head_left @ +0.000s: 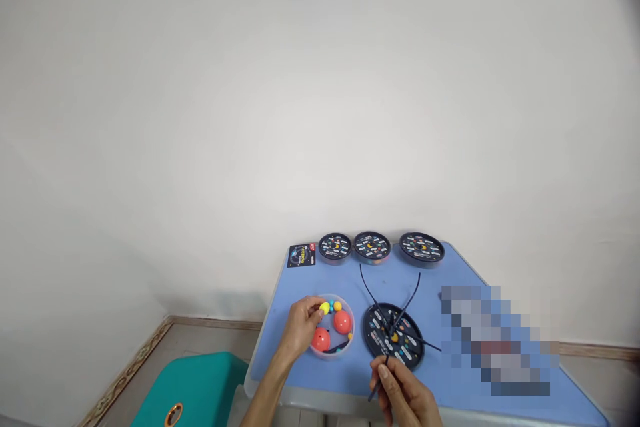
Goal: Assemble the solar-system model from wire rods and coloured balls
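Disc: black round disc (376, 339), lying flat, thin black rods (413, 295) spreading from its centre.
Tub: clear round tub (353, 328), left of the disc, holding two red balls (342, 321).
Yellow ball (325, 307): pinched by left hand (300, 328), above the tub.
Rod: thin black rod (373, 392), gripped by right hand (400, 390), at the disc's near edge.

On the far edge of the rectangular tabletop (345, 283), a flat printed card (301, 255) at far left, then three flat round plastic discs (371, 247) in a row to its right. Nearer, a round clear plastic tub (353, 328) of balls (342, 321) under the left hand (300, 327); right of it, a fourth disc (373, 340) crossed by thin rods (415, 290), just behind the right hand (405, 397), a rod (374, 392) between its fingers (383, 370). Left of the tabletop, a plastic stool (190, 393) on the floor.
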### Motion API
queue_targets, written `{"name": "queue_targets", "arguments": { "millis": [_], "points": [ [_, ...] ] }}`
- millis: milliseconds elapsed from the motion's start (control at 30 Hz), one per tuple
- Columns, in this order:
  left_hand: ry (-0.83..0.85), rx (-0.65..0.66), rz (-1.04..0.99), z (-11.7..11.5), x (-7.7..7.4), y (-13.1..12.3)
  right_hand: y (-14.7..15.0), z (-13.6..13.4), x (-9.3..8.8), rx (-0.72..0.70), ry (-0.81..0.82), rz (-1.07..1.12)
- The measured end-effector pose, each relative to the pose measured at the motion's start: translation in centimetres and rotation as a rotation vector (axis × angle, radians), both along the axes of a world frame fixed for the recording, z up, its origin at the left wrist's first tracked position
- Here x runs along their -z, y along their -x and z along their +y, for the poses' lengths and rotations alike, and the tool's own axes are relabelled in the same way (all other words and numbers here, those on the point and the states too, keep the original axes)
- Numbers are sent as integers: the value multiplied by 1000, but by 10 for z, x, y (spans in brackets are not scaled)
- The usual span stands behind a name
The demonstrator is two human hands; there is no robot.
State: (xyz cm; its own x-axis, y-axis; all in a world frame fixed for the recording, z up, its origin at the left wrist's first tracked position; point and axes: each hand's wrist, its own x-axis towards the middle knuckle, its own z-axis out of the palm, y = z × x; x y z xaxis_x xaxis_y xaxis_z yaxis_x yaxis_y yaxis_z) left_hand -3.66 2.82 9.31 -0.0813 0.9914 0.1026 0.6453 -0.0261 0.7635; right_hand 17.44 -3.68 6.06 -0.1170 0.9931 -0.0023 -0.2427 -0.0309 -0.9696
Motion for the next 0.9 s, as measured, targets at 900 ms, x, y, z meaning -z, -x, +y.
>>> {"name": "queue_targets", "arguments": {
  "millis": [900],
  "points": [
    [307, 112, 840, 19, -20, -9, 9, 6, 12, 41, 25, -87]
  ]
}}
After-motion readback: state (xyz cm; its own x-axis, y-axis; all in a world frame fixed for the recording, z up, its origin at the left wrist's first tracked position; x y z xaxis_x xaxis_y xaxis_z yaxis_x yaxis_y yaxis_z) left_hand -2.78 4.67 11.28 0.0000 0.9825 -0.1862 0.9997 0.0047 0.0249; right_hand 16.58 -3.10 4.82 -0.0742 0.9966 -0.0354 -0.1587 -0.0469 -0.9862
